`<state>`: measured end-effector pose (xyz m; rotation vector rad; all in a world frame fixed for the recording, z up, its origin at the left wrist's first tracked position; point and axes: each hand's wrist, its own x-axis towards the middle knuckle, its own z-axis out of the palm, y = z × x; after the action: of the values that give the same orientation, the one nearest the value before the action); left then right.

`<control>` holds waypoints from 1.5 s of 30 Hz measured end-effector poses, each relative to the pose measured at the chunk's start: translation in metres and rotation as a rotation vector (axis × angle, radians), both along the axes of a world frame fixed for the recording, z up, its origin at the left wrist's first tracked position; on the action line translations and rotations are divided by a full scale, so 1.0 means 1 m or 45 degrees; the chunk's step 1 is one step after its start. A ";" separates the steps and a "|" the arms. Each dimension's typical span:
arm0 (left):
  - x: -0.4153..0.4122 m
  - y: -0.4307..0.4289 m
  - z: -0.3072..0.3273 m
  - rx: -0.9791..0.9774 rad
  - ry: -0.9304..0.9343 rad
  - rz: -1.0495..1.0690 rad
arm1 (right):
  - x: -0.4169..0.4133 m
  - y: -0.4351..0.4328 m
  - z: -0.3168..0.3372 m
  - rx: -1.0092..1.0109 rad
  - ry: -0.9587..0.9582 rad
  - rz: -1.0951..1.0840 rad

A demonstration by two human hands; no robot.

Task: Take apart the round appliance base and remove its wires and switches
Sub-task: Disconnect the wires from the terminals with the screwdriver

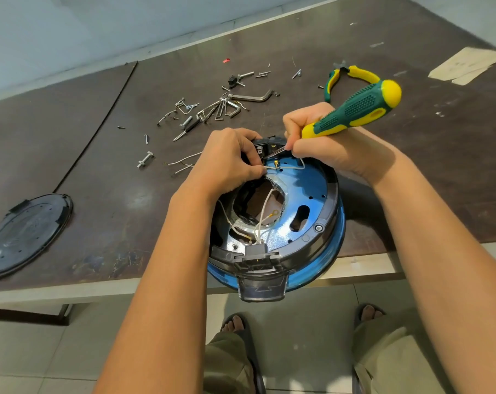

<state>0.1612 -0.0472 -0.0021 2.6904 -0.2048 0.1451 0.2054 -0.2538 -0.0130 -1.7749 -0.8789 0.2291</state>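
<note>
Two hands are occupied at the far rim of the round appliance base (pixel 306 183), which lies open side up at the near edge of the table (pixel 411 172), its front socket (pixel 255 253) overhanging the edge. A white wire (pixel 286 167) beside a brass terminal (pixel 275 164) is pinched by the left hand (pixel 229 160). The screwdriver (pixel 357 109) is gripped by the right hand (pixel 326 146), and its tip is set into the black switch block (pixel 265 147) just beside the left fingertips. More white wires (pixel 262 211) are looped across the central opening.

Farther out, loose screws and hex keys (pixel 209 109), cut wire ends (pixel 184 160), pliers (pixel 352 76) and a black cover plate (pixel 27 231) are spread over the table.

Several risks can be judged from here. If the tip is levered hard and slips, the left fingers could be jabbed, since they are held so close. If the wire is pulled before its terminal is freed, the lead could be torn instead of released. A freed screw could be lost through the central opening. Downward pressure near the overhanging front could tip the base off the table.
</note>
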 end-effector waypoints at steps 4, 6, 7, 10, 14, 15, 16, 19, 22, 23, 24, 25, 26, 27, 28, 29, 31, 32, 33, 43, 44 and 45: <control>-0.001 0.000 0.001 -0.016 0.020 -0.006 | -0.001 0.004 0.001 0.038 0.073 -0.055; -0.001 -0.001 0.001 -0.017 0.026 -0.009 | -0.002 0.009 0.001 0.071 0.115 -0.138; -0.001 -0.001 0.000 -0.017 0.024 -0.007 | -0.002 0.011 0.000 0.082 0.127 -0.195; 0.000 -0.001 0.000 -0.035 0.021 0.003 | -0.002 0.016 0.000 0.176 0.203 -0.310; 0.000 -0.002 0.000 -0.036 0.016 0.010 | -0.002 0.021 0.004 0.278 0.263 -0.339; -0.001 -0.002 0.001 -0.038 0.017 0.008 | -0.002 0.022 0.005 0.290 0.273 -0.354; 0.000 -0.002 0.001 -0.040 0.020 0.004 | -0.002 0.024 0.006 0.305 0.291 -0.373; 0.000 -0.001 0.000 -0.040 0.023 0.000 | 0.000 0.028 0.007 0.372 0.385 -0.430; -0.001 -0.001 0.000 -0.041 0.035 -0.010 | 0.004 0.031 0.006 0.402 0.443 -0.463; -0.001 -0.001 0.001 -0.041 0.039 -0.014 | 0.005 0.031 0.005 0.406 0.441 -0.464; -0.001 -0.001 0.001 -0.044 0.043 -0.017 | 0.005 0.030 0.004 0.405 0.428 -0.461; -0.001 -0.001 0.001 -0.046 0.045 -0.020 | 0.005 0.028 0.002 0.396 0.398 -0.453; -0.001 -0.001 0.002 -0.045 0.046 -0.023 | 0.004 0.025 0.000 0.379 0.349 -0.431; -0.001 -0.001 0.001 -0.042 0.045 -0.025 | 0.003 0.022 -0.002 0.355 0.289 -0.392; -0.001 0.000 0.001 -0.039 0.041 -0.025 | 0.002 0.018 -0.004 0.327 0.231 -0.340; -0.001 -0.001 0.001 -0.038 0.034 -0.021 | 0.000 0.014 -0.006 0.300 0.189 -0.281; -0.002 -0.001 0.000 -0.033 0.021 -0.007 | -0.002 0.007 -0.005 0.238 0.148 -0.163; -0.002 -0.001 0.000 -0.029 0.017 -0.002 | -0.002 0.005 -0.004 0.203 0.137 -0.113; -0.002 -0.001 0.000 -0.025 0.017 0.001 | -0.002 0.004 -0.002 0.175 0.131 -0.070; -0.001 0.000 0.000 -0.019 -0.007 -0.015 | -0.006 0.017 0.006 0.096 0.044 -0.164; -0.001 0.000 0.000 -0.026 -0.003 -0.016 | -0.005 0.017 0.004 0.126 0.075 -0.216; -0.001 0.000 0.000 -0.029 0.002 -0.018 | -0.005 0.018 0.003 0.155 0.113 -0.260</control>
<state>0.1601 -0.0469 -0.0025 2.6655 -0.2203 0.1407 0.2005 -0.2359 -0.0102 -1.7128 -0.6302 0.1176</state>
